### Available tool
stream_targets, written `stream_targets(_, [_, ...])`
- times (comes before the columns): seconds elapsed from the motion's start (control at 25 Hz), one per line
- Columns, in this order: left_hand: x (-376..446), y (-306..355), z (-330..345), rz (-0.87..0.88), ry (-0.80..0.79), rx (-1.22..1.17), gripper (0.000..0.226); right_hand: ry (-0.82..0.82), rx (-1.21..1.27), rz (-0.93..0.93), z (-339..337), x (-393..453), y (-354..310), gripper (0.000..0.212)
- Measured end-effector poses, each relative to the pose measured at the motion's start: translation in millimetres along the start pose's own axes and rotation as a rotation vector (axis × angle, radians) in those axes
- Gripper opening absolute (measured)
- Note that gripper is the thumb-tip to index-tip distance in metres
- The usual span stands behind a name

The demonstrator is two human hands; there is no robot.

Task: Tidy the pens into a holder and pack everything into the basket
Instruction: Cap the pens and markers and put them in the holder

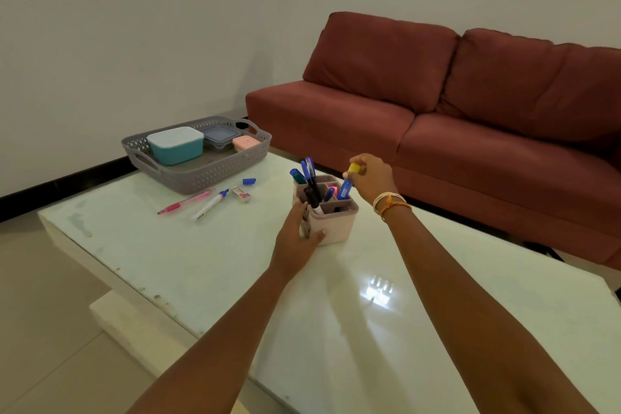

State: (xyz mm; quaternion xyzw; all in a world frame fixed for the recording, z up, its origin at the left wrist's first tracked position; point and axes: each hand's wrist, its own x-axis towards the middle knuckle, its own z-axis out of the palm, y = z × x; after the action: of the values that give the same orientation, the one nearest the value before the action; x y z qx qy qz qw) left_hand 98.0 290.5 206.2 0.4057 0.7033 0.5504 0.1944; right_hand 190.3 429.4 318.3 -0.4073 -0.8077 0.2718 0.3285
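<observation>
Fingers of the right hand [371, 175] pinch a yellow-capped pen [349, 178] over the holder [331, 215], left hand [297, 233] gripping its side.

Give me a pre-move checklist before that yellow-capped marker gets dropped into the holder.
1. Left hand steadies the holder: ok.
2. Right hand pinches the marker at its yellow cap: ok.
3. Marker tip inside a compartment: cannot tell.
4. Holder upright on the table: ok.
5. All pens collected: not ok; pink pen, white pen, eraser and blue cap lie loose.
6. Room left in the basket: cannot tell.
</observation>
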Motion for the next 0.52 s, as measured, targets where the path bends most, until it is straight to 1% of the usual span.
stream_targets(0.08, [0.2,-7.2,1.7,0.041,0.013,0.058,0.074,-0.029,-0.054,-0.018,6.6,-2.9,2.2,0.02])
stream_targets(0.16, [0.1,-11.3,2.1,0.054,0.032,0.066,0.074,-0.07,-0.129,-0.016,12.7,-2.9,4.8,0.012])
stream_targets(0.24, [1.3,-14.3,1.2,0.041,0.04,0.069,0.075,-0.075,-0.148,-0.009,15.0,-2.1,7.7,0.006])
stream_targets(0.28, [1.2,-14.8,0.8,0.036,0.037,0.074,0.076,-0.055,-0.129,-0.015,14.8,-2.3,9.3,0.009])
stream_targets(0.4, [-1.7,-11.0,-0.2,0.014,0.012,0.078,0.075,0.098,-0.062,-0.069,9.9,-7.0,3.9,0.016])
stream_targets(0.48, [-4.3,-8.2,-4.6,-0.032,0.009,0.083,0.07,0.218,-0.001,-0.129,6.3,-14.3,-11.3,0.016])
stream_targets(0.52, [-6.2,-9.5,-10.5,-0.028,0.019,0.092,0.066,0.262,0.054,-0.166,6.7,-18.5,-23.1,0.016])
